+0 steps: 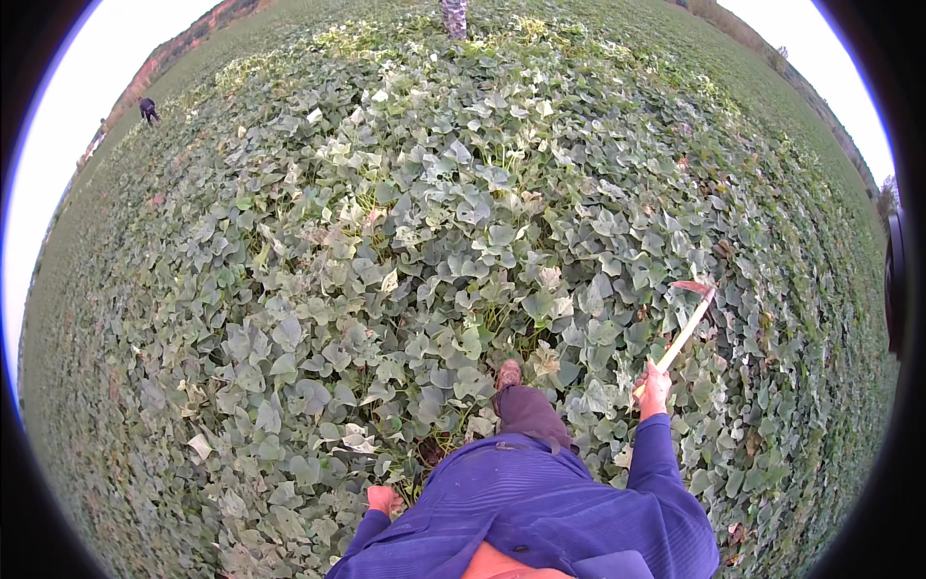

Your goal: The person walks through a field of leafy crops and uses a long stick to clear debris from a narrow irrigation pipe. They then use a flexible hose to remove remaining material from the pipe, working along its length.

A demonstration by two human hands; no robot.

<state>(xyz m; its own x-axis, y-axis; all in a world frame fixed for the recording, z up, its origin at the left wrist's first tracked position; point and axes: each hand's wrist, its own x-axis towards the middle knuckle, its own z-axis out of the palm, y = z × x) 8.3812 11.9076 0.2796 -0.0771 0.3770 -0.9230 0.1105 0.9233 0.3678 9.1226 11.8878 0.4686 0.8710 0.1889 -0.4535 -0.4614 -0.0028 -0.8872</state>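
My right hand [654, 388] is wrapped round the pale handle of a sickle [687, 333], held out over the leaves to my right. Its short reddish-brown blade [693, 287] is at the far end and points to the left. Low beside my body, my left hand [384, 499] hangs with its fingers curled in, and nothing shows in it. Broad green vine leaves [405, 289] surround both hands, some of them pale or dried.
One of my shoes [508, 374] is forward among the dense vines, which hide the soil. Ahead, the patterned trouser legs of a person [454, 17] show at the top edge. Far off on the left, a person in dark clothes [148, 109] bends over the field.
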